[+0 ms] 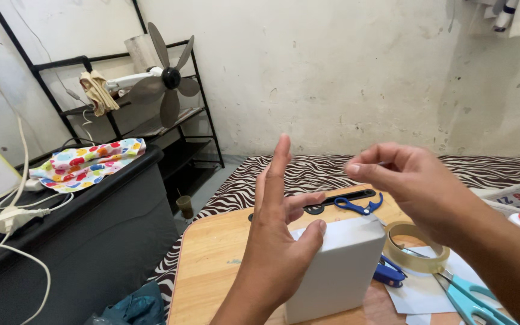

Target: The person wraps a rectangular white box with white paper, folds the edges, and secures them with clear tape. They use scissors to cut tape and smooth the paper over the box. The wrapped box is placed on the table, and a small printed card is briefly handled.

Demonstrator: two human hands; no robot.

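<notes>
Over the wooden counter (212, 253), left hand (281, 232) open, thumb resting on white box (338, 265), right hand (413, 180) pinching a clear tape strip (368, 165) above it; likely to curl and stick to fingers if slackened.

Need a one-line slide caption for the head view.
Left hand steadies a white box on a wooden table; right hand pinches clear tape above it.
</notes>
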